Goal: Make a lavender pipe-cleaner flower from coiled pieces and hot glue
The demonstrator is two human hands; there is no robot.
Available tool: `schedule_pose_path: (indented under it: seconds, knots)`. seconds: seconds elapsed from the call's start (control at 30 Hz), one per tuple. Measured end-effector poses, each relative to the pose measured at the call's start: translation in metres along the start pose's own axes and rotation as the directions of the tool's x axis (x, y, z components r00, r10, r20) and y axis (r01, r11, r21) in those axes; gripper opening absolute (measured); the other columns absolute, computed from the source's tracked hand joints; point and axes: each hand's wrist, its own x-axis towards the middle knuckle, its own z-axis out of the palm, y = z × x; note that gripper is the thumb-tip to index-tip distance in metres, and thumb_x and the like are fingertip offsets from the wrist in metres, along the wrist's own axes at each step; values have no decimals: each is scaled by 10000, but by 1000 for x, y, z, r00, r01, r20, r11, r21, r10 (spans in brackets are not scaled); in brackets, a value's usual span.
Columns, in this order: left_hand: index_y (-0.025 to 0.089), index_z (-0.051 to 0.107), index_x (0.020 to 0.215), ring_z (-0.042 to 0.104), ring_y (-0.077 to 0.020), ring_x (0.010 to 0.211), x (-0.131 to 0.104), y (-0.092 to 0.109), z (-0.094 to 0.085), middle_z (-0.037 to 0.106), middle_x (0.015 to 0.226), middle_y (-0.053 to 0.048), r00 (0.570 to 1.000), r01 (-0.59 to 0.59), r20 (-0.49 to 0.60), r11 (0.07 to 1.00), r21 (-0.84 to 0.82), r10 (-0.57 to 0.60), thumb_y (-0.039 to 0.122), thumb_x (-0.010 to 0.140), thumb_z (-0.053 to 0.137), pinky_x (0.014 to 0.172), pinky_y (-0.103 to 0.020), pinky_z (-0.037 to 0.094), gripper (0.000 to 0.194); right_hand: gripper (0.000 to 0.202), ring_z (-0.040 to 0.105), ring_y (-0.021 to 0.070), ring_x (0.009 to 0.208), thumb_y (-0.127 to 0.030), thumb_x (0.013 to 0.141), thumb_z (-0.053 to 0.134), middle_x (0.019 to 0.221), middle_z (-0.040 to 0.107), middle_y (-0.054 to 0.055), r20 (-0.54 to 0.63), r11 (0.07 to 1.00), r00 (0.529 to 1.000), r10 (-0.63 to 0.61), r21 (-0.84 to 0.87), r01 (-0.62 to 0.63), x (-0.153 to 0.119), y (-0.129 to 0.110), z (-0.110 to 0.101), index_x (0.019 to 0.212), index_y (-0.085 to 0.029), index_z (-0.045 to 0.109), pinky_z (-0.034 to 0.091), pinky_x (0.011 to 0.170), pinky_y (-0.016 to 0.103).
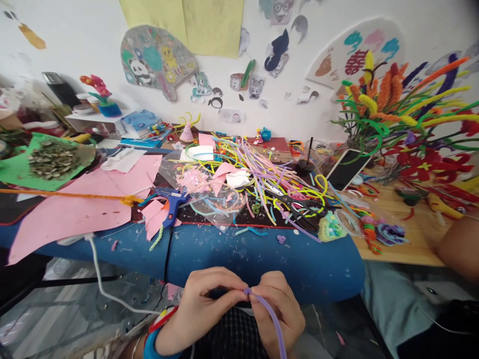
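From my remote seat I see the left hand (211,304) and right hand (279,311) nearly meeting, fingertips of both pinching the small bent end of a fuzzy lilac pipe cleaner (276,324), its soft stem arching down past the right fingers. Beyond the rounded blue table edge (243,259) lie a glue gun (172,205), black-handled scissors (299,205) and a tangled pastel pipe-cleaner heap (258,164).

Purple pipe cleaner (276,321), lower end out-of-frame
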Motion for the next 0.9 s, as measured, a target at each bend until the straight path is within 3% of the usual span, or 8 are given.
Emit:
schedule_pose_path:
  seconds: [0.17, 0.3, 0.4, 0.5, 0.57, 0.63, 0.8, 0.9]
  knots:
    - [189, 749, 948, 742, -160, 696, -5, -5, 3, 787, 811, -46, 975, -217, -16, 961, 171, 223, 36, 804, 738, 694, -192, 592, 210, 167, 540, 160, 580, -63, 844, 587, 636, 601, 2, 23, 998, 998, 55, 34, -56, -1, -2, -1, 829, -210, 665, 474, 492, 294]
    - [186, 740, 968, 743, -162, 717, -3, -7, 3, 783, 823, -48, 975, -217, -18, 963, 159, 222, 83, 811, 755, 708, -192, 595, 189, 160, 557, 149, 597, -75, 842, 588, 649, 600, -1, 117, 976, 975, 188, 85, -199, -1, -1, -4, 790, -208, 661, 481, 506, 263]
    - [190, 739, 969, 743, -156, 719, -2, -9, 3, 783, 824, -44, 973, -222, -25, 961, 163, 229, 120, 834, 744, 712, -187, 593, 152, 141, 556, 138, 597, -120, 857, 595, 655, 595, -7, 125, 951, 960, 249, 159, -267, -5, 4, -4, 773, -208, 668, 475, 510, 241]
    - [186, 726, 1024, 757, -160, 754, -3, -11, 0, 792, 878, -50, 956, -291, 59, 920, 264, 286, 69, 855, 701, 729, -183, 584, 206, 137, 560, 138, 632, -171, 879, 597, 687, 592, -3, 169, 885, 922, 349, 265, -384, -13, 11, -2, 767, -208, 666, 486, 548, 236]
    - [191, 712, 1082, 764, -170, 805, -3, -13, -4, 797, 933, -51, 940, -341, 122, 872, 352, 318, 34, 848, 690, 739, -182, 574, 283, 138, 556, 140, 651, -209, 881, 605, 705, 588, -1, 227, 790, 864, 448, 351, -502, -18, 15, -2, 754, -205, 662, 492, 573, 239]
    - [200, 706, 1106, 763, -174, 819, -2, -16, -7, 797, 943, -47, 930, -367, 153, 857, 361, 334, 30, 841, 697, 742, -187, 571, 315, 152, 524, 134, 633, -252, 854, 638, 688, 564, -5, 309, 645, 777, 548, 435, -628, -19, 18, -2, 714, -195, 654, 484, 578, 241]
    - [193, 724, 1086, 736, -174, 761, 7, -22, -10, 784, 862, -64, 944, -310, 154, 945, 106, 292, 112, 861, 711, 713, -223, 585, 240, 219, 371, 111, 577, -338, 758, 718, 618, 482, -22, 510, 234, 496, 703, 493, -838, -12, 18, -2, 650, -169, 631, 389, 542, 228]
    - [188, 747, 1054, 717, -165, 715, 11, -24, -12, 779, 831, -70, 950, -270, 179, 962, 45, 258, 138, 895, 674, 673, -229, 572, 182, 236, 315, 102, 567, -291, 736, 719, 584, 440, -36, 543, 76, 368, 755, 485, -871, -7, 14, -2, 586, -168, 585, 326, 542, 223]
